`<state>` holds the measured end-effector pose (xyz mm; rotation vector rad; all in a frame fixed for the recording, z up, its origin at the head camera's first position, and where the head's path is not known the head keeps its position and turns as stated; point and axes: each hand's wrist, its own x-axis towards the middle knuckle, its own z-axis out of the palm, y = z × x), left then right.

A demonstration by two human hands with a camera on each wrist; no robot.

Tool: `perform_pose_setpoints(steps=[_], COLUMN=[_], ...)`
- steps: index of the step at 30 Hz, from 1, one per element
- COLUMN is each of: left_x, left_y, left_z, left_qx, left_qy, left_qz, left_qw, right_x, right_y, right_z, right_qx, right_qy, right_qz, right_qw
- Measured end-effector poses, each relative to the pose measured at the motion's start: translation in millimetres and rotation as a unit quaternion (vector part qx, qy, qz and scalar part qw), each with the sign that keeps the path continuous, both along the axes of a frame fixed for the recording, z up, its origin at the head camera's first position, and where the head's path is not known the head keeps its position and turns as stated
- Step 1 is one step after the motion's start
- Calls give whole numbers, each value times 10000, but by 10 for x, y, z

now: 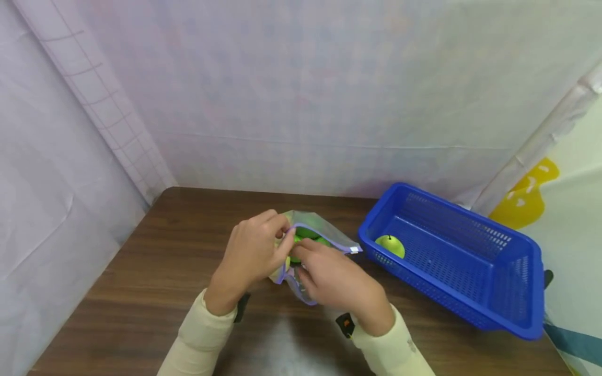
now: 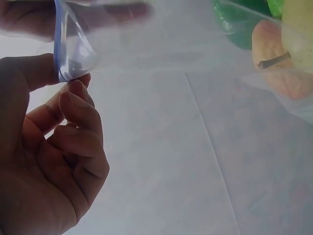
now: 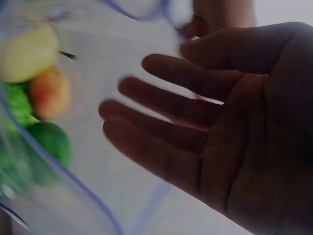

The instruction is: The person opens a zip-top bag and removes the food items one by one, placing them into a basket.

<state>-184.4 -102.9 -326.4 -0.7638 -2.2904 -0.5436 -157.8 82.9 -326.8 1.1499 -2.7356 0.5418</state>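
Observation:
A clear zip bag [image 1: 320, 222] with a purple seal and a white slider stands unsealed between both hands. My left hand [image 1: 254, 250] pinches the seal edge between thumb and fingers. My right hand [image 1: 338, 277] reaches into the bag's mouth; in the right wrist view its fingers are stretched out with nothing in them. Within the bag are a pale yellow pear [image 3: 32, 54], an orange-red fruit like a peach [image 3: 50, 93], a dark green rounded item [image 3: 51, 149] and a bumpy bright green one [image 3: 18, 104]. The kinds of the green things cannot be told.
A blue plastic basket [image 1: 470, 214] stands on the right of the brown wooden table [image 1: 155, 250]. One yellow-green pear [image 1: 391, 245] lies at its left end. White cloth sheets [image 1: 301, 104] hang behind the table and at both sides.

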Motion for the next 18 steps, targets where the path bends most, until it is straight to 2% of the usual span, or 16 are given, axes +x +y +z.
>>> perform_pose_setpoints(steps=[2,6,9,11,14,18], left_x=[-7,-19,-23,-18,-12,-7], left_y=[-4,-15,-17,-16,-20,-18], left_z=[-8,-11,-8,-3,-1,0], left_qx=[36,92,64,36,1,-59], left_qy=[20,42,65,80,115,109], left_qz=[-49,-165,-196,-211,-203,-175], left_qw=[10000,9998,9998,9997,9997,9998], right_x=[-48,-158,-253,-319,-406,-497], right_y=[-74,-177,-221,-240,-250,-256], right_z=[-78,-216,-303,-352,-419,-529], right_qx=[207,300,337,393,480,578], right_qy=[72,408,684,619,278,177], right_qz=[-69,-189,-459,-746,-1143,-1357], right_qw=[9997,9985,9960,9945,9919,9889])
